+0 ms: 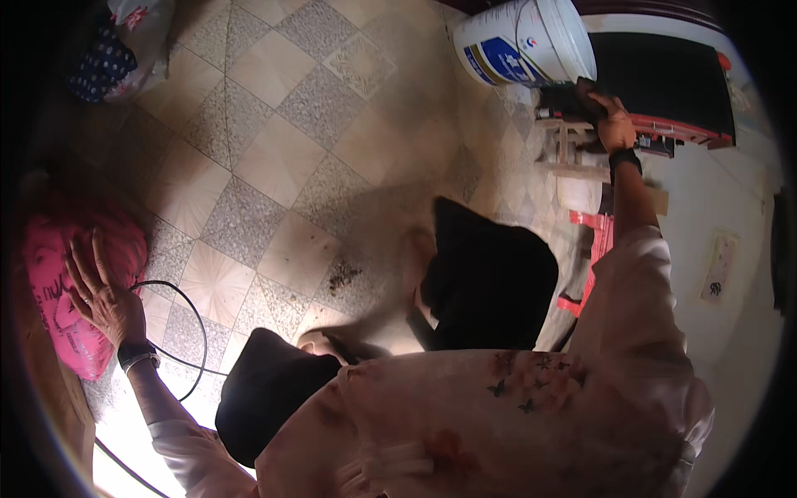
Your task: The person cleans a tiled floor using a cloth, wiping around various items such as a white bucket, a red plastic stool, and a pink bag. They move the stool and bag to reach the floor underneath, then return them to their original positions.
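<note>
My left hand (111, 309) is spread over a bright pink plastic bag (118, 239) that bears dark writing. Its fingers are apart and hold nothing; whether the palm presses on the bag is hard to tell. Far to the right, my right hand (616, 127) grips a dark, soft-looking object (587, 96), perhaps a cloth, blurred against the dark background. That object is close to the rim of a white plastic bucket (523, 46) with a blue label and a wire handle. It also overlaps the edge of a black-topped red table (660, 81) in the view.
A black cable (204, 336) loops across the tiled floor (274, 143) beside my left wrist. A small heap of dark debris (342, 276) lies before my feet. A plastic bag with dotted cloth (103, 68) is at the upper left. Red plastic furniture (594, 258) is by the right wall.
</note>
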`<action>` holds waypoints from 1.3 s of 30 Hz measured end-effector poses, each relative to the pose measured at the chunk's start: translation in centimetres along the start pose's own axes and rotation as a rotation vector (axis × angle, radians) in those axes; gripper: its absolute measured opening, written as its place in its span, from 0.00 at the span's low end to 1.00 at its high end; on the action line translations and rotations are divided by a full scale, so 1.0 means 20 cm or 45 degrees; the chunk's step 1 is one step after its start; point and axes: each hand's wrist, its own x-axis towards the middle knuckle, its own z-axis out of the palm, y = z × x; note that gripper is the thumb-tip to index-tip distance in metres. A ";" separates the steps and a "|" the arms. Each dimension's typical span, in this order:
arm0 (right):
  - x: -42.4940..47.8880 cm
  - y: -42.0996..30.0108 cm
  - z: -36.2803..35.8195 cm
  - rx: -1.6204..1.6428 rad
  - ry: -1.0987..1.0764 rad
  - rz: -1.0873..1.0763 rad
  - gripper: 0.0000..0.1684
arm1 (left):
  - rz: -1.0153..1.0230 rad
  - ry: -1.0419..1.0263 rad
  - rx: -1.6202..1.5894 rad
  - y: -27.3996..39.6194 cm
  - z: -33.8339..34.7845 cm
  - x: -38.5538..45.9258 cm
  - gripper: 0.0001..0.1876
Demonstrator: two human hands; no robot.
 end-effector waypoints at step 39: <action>0.53 -0.23 2.00 1.055 -0.394 -0.047 0.45 | 0.529 -1.028 0.244 0.72 -1.02 0.42 0.27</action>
